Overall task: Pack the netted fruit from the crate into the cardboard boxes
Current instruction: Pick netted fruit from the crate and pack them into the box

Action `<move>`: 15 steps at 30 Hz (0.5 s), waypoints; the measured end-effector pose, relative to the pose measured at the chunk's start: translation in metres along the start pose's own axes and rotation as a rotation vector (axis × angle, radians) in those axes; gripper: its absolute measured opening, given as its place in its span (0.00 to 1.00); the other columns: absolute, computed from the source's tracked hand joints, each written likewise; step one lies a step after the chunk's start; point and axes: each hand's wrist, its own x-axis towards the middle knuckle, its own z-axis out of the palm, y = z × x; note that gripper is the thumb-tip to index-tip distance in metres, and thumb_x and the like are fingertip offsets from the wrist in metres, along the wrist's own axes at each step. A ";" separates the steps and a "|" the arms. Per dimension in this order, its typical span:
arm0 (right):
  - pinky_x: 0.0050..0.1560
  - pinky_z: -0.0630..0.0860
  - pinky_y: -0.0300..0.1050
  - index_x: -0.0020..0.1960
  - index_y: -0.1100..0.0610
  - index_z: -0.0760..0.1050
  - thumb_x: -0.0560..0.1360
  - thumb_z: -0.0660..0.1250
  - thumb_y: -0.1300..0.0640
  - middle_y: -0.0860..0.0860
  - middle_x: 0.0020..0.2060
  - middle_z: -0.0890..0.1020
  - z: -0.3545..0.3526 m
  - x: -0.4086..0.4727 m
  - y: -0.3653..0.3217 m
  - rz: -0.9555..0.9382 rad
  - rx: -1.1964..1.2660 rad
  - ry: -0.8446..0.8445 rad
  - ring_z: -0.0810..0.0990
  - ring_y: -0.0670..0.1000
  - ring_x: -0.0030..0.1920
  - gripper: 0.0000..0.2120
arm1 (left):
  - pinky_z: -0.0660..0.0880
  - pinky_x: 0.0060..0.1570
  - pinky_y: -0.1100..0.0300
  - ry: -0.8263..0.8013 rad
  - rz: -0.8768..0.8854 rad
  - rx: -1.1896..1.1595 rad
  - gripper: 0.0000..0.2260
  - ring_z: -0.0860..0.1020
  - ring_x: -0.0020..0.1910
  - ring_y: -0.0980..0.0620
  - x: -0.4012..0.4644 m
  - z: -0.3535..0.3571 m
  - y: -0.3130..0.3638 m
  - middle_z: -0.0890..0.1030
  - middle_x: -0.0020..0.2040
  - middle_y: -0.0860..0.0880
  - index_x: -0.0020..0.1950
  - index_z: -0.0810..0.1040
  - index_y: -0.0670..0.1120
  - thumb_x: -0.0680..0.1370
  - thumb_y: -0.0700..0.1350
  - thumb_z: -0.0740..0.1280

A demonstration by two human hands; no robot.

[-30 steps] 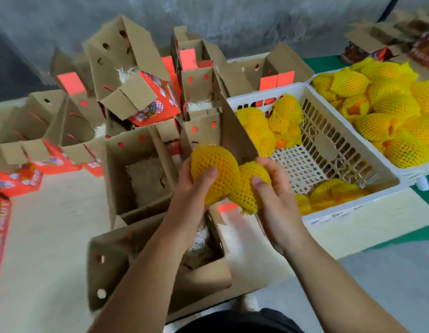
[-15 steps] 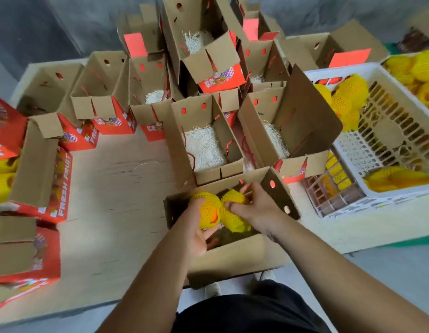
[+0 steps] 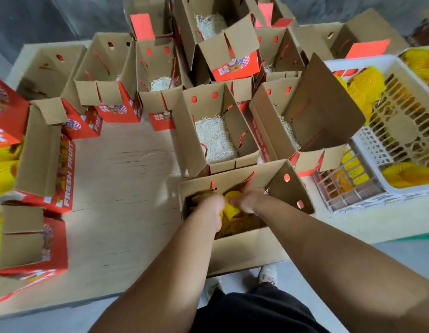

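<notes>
Both my hands reach down inside the nearest open cardboard box [image 3: 242, 248] at the table's front edge. My left hand [image 3: 209, 207] grips a yellow netted fruit that it mostly hides. My right hand [image 3: 247, 200] holds another netted fruit [image 3: 232, 203], whose yellow net shows between the two hands. More netted fruit lies in the bottom of this box. The white plastic crate [image 3: 377, 150] stands to the right and holds several netted fruits [image 3: 405, 174].
Several open cardboard boxes with red printed sides crowd the table behind; one [image 3: 215, 140] just beyond holds pale shredded paper. Boxes at the left edge [image 3: 45, 162] contain yellow fruit. A second crate of fruit [image 3: 420, 63] sits far right. My shoes [image 3: 267, 275] show below the table edge.
My hands carried the two netted fruits from in front of the crate down into the nearest box, and now sit deeper inside it. My view has swung left and down.
</notes>
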 end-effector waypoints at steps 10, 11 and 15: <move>0.43 0.80 0.45 0.69 0.60 0.72 0.76 0.76 0.54 0.59 0.57 0.83 0.005 0.005 0.012 -0.085 0.225 -0.096 0.84 0.58 0.47 0.26 | 0.72 0.49 0.58 0.043 0.455 1.196 0.18 0.79 0.63 0.42 -0.002 -0.022 -0.015 0.80 0.64 0.43 0.70 0.74 0.43 0.80 0.41 0.64; 0.38 0.81 0.43 0.70 0.62 0.68 0.76 0.75 0.57 0.58 0.56 0.81 0.005 0.002 0.013 -0.071 0.219 -0.155 0.83 0.56 0.44 0.27 | 0.74 0.49 0.57 0.018 0.452 1.302 0.17 0.81 0.60 0.42 -0.006 -0.020 -0.012 0.81 0.61 0.43 0.68 0.76 0.41 0.79 0.39 0.65; 0.54 0.73 0.40 0.74 0.62 0.57 0.75 0.76 0.55 0.57 0.66 0.75 0.000 -0.006 0.012 -0.095 -0.015 -0.200 0.76 0.55 0.60 0.37 | 0.76 0.52 0.51 -0.083 0.424 1.518 0.18 0.80 0.56 0.42 -0.017 -0.008 -0.005 0.77 0.51 0.45 0.69 0.76 0.42 0.78 0.39 0.65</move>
